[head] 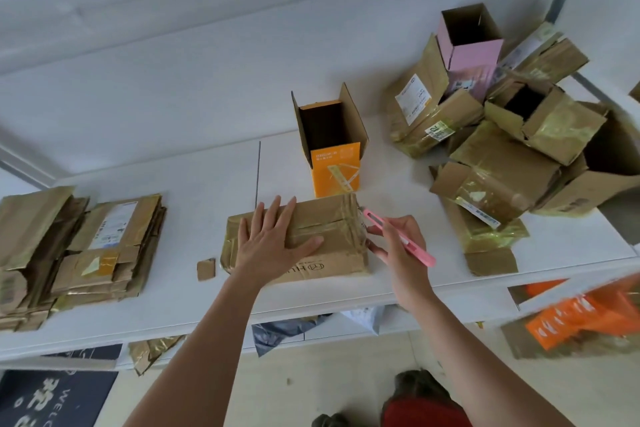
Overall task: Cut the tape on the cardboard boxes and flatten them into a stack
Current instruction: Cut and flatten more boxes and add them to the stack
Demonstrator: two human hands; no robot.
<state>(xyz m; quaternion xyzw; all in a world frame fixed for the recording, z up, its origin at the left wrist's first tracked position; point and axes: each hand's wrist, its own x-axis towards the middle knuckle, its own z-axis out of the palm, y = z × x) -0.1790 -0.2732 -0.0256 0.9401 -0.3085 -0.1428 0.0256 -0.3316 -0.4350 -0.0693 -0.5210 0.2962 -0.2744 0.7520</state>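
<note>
L hand (273, 241) flat on taped box (325, 236) mid tabletop (194, 180), pinning it so it won't slide. R hand (398, 243) grips pink cutter (398, 236), tip at box's right end tape. Flattened stack (79, 250) far left of box.

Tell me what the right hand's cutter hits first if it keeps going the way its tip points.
The right hand aims the pink cutter up-left at the taped box under the left hand. It would likely meet that box's right end first; whether the tip already touches is unclear.

One head-worn wide-angle view, steeply down and forward, close over a white table (194, 177).
</note>
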